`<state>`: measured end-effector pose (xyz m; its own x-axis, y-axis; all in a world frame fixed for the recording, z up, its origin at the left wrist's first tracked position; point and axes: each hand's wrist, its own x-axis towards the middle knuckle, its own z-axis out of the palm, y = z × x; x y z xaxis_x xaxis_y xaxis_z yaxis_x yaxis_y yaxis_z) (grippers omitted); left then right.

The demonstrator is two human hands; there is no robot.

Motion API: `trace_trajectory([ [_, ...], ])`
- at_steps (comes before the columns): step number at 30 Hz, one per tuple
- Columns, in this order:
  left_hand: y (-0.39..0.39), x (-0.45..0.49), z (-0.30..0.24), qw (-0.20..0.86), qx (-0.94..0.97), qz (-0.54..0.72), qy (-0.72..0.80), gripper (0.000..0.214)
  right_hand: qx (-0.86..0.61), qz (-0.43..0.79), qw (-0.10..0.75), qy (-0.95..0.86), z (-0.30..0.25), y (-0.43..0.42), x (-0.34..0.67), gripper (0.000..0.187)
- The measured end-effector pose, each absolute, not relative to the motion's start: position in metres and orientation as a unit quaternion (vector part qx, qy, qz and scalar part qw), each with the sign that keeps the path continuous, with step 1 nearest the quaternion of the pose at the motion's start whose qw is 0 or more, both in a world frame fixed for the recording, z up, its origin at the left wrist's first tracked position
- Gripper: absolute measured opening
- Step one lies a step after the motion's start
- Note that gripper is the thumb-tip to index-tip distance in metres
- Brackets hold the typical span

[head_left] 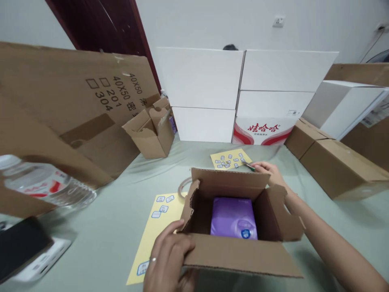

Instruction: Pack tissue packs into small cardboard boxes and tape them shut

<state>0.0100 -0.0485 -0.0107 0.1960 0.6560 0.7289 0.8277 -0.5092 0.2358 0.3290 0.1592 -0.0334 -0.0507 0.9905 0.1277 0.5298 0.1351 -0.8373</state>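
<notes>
At your far left, a flat black device (22,245) lies over a white slab-shaped object (45,259); near them is a clear plastic bottle with a red-and-white label (48,184). Behind stands a large brown cardboard panel printed with black lettering (91,97), then a small brown cardboard box with raised flaps (158,136). Next comes a long yellow paper sheet with blue-edged stickers (148,239), partly under your left hand (170,259), which grips the near left corner of an open brown cardboard box (240,253). A tape ring (181,188) shows just beside that box. Inside it sits a purple plastic-wrapped packet (232,217). Beyond its far flap lies a small yellow stickered card (231,159). Your right hand (270,172) grasps a slim tool with a greenish handle (249,166), its tip at the card's right edge. Farther right rests a long closed brown carton (340,162).
</notes>
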Motion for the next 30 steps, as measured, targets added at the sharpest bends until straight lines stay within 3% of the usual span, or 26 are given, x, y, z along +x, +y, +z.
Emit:
trace_trajectory([
  [5,-0.055,0.018,0.003,0.095,-0.789,-0.407,-0.449,0.019,-0.535,0.358,0.480,-0.596,-0.015,0.066,0.347,0.049],
  [9,-0.059,0.018,0.011,0.045,-0.778,-0.448,-0.439,0.014,-0.445,0.450,0.455,-0.627,-0.007,0.033,0.333,0.083],
  [11,-0.056,0.012,0.013,-0.013,-0.774,-0.467,-0.427,0.015,-0.427,0.459,0.438,-0.644,-0.006,0.031,0.320,0.091],
  [14,-0.045,0.000,0.010,-0.093,-0.757,-0.484,-0.430,0.012,-0.405,0.461,0.441,-0.655,-0.008,0.037,0.305,0.078],
  [19,-0.026,0.000,-0.002,-0.173,-0.659,-0.513,-0.523,0.012,-0.415,0.405,0.478,-0.660,-0.012,0.042,0.314,0.034],
  [24,-0.009,0.012,-0.011,-0.219,-0.582,-0.534,-0.573,0.049,-0.408,0.389,0.427,-0.707,-0.015,0.030,0.331,0.048],
  [30,0.001,0.004,-0.020,-0.347,-0.561,-0.523,-0.540,0.042,-0.466,0.348,0.414,-0.700,-0.028,0.023,0.325,0.033],
])
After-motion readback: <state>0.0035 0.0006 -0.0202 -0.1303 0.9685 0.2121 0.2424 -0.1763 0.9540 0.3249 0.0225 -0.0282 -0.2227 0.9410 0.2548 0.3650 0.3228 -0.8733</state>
